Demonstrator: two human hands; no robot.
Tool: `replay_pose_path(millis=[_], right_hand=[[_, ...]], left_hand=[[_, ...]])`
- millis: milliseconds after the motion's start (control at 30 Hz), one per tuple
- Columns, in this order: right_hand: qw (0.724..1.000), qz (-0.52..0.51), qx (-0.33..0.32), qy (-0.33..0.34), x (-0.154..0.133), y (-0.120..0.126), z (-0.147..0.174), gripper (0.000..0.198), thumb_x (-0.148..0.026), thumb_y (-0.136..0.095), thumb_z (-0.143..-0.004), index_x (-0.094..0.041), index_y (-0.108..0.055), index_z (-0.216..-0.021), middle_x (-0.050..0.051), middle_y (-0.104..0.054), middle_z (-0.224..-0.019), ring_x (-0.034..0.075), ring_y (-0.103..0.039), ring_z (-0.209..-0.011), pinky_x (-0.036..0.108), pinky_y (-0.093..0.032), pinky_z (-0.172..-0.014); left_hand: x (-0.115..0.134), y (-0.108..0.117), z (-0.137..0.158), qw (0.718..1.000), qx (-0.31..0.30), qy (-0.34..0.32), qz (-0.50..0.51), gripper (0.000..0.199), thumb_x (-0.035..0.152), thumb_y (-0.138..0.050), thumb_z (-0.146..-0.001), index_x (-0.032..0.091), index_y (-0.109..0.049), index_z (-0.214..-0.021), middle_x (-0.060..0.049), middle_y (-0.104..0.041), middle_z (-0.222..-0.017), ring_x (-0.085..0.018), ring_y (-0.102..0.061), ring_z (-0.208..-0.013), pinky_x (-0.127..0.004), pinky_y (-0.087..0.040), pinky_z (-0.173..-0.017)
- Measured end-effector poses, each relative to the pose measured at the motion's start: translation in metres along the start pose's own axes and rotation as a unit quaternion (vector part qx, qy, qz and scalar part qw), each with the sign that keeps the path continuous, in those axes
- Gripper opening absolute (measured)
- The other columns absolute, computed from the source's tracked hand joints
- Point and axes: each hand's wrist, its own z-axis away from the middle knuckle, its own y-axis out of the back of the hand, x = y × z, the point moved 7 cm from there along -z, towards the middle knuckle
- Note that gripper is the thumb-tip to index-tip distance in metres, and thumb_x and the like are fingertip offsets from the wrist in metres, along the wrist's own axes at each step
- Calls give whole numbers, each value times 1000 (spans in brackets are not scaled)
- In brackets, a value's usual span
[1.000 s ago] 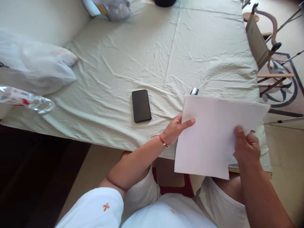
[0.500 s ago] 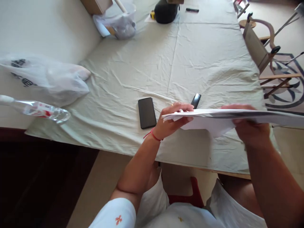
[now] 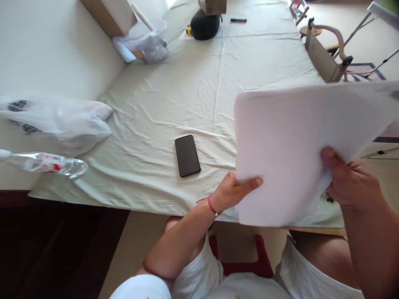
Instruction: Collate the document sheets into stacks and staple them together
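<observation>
At the right of the frame, the person's left hand (image 3: pixel 232 193) and right hand (image 3: pixel 355 182) hold white paper sheets (image 3: pixel 280 145) between their fingers; a black rectangular phone (image 3: pixel 187 155) lies centrally on the pale-green cloth-covered surface (image 3: pixel 174 99).

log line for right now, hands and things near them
left hand: holds white paper by its left edge | right hand: holds it at right side | black phone: flat on tablecloth, left of paper

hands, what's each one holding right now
Left hand: closed on the white paper, thumb on top.
Right hand: closed on the same paper, thumb on top.
</observation>
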Motion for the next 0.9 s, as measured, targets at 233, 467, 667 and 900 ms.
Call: replay_pose_path(millis=[233, 467, 667, 900], right_hand=[[936, 23, -75, -342, 70, 19, 65, 43, -57, -93, -59, -21, -76, -75, 7, -71, -56, 27, -65, -41, 33, -53, -33], [881, -79, -154, -441, 99, 8, 133, 42, -46, -93, -67, -21, -81, -98, 9, -81, -84, 25, -74, -61, 35, -64, -56], [834, -109, -264, -472, 107, 12, 174, 44, -37, -94, -67, -22, -81, -106, 9, -82, -90, 26, -78, -77, 36, -64, -75], [789, -113, -340, -499, 137, 24, 212, 39, -47, -80, -84, -12, -81, -101, 16, -80, -90, 26, -79, -81, 32, -60, -72]], left_hand=[[-36, 13, 8, 987, 16, 158, 23, 70, 61, -85, -73, 10, -72, -119, -18, -74, -115, -21, -73, -92, -31, -58, -83], [-23, 16, 14, 971, 49, 190, 134, 56, 49, -93, -66, 7, -75, -100, -14, -77, -95, -20, -72, -75, -30, -61, -72], [-25, 15, 16, 977, 34, 177, 113, 59, 56, -92, -65, 7, -75, -94, -11, -76, -86, -15, -69, -68, -24, -57, -64], [-31, 20, 19, 977, 34, 189, 93, 62, 54, -94, -62, 7, -75, -98, -12, -77, -90, -15, -70, -74, -23, -57, -67]])
